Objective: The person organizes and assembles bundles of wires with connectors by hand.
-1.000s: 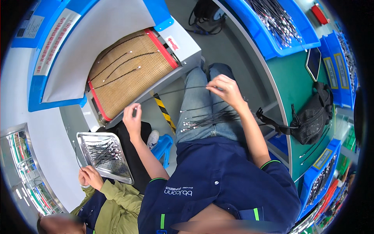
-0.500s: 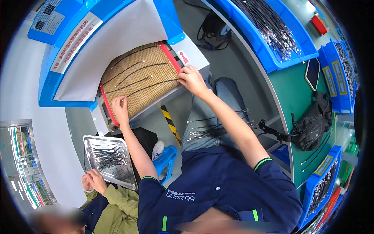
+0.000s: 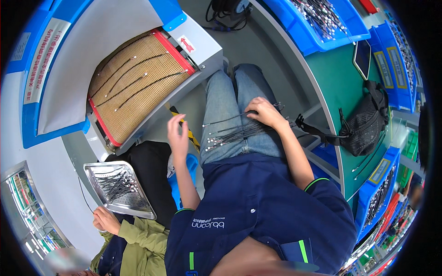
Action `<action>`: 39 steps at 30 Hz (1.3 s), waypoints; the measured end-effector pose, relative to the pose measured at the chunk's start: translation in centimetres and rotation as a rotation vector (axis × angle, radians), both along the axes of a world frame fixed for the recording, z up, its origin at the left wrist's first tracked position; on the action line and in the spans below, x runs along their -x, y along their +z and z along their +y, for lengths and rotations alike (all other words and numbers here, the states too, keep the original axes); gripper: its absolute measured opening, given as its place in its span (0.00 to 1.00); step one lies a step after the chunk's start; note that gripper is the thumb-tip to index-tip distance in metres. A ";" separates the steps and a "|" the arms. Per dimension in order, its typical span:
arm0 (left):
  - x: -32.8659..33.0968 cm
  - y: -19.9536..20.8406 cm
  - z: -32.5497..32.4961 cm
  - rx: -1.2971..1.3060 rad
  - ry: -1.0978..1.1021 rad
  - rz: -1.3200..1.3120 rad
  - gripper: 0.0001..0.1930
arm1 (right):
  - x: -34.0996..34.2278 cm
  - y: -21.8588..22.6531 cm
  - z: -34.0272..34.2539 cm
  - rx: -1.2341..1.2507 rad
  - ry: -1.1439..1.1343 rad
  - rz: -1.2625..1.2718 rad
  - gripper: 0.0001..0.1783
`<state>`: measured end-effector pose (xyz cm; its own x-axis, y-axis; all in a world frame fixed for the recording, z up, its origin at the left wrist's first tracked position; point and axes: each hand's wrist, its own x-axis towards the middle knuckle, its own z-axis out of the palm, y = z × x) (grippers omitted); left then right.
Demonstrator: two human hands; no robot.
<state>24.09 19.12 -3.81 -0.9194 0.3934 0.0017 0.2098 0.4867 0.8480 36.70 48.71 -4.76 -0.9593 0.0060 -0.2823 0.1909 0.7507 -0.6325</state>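
Observation:
My right hand (image 3: 266,113) is over my thighs, its fingertips pinched on one black cable (image 3: 225,120). More thin black cables (image 3: 230,136) with small pale connectors lie in a bundle across my jeans just below it. Raised in the air beside the machine's front edge, my left hand (image 3: 178,134) holds nothing, its fingers apart. Beyond it, several black cables (image 3: 151,87) are spread out, roughly side by side, on the brown mesh conveyor belt (image 3: 131,112) with red edges.
A blue-framed machine hood (image 3: 99,41) stands over the belt's far side. At lower left, a co-worker's hands (image 3: 107,221) handle a thin cable beside a metal tray (image 3: 145,202) of cables. Right, a green table (image 3: 334,76) bears a black bag (image 3: 363,124), a phone (image 3: 362,60) and blue bins (image 3: 317,39).
Both hands have left the belt, where a cable lies released. My right hand has come back to the lap bundle and pinches another cable; my left hand has drawn back. The view has shifted.

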 end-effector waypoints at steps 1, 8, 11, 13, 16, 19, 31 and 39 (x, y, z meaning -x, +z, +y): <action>-0.9 -1.1 0.8 0.030 -0.080 -0.049 0.13 | -0.5 -0.2 0.3 -0.001 -0.002 0.046 0.11; -5.1 -5.1 4.6 0.227 -0.333 -0.045 0.14 | -2.3 -1.7 2.6 0.027 0.004 0.127 0.10; -5.2 -5.2 4.7 0.263 -0.389 -0.103 0.10 | -2.4 -1.0 3.3 0.153 -0.074 0.117 0.09; -5.2 -4.6 5.1 0.203 -0.345 -0.200 0.08 | -2.4 -0.1 3.5 0.169 -0.092 0.131 0.09; -5.0 -2.4 6.9 0.149 -0.390 -0.209 0.08 | -2.1 0.9 3.1 0.193 -0.056 0.221 0.08; -6.0 -1.0 9.7 -0.028 -0.430 -0.184 0.07 | -1.5 1.5 1.4 0.231 0.074 0.361 0.08; -7.2 1.5 11.5 -0.149 -0.363 -0.352 0.07 | -1.2 3.2 1.1 0.208 0.130 0.550 0.05; -6.6 2.5 11.4 -0.050 -0.479 0.178 0.07 | -1.3 3.9 1.3 0.339 0.037 0.398 0.07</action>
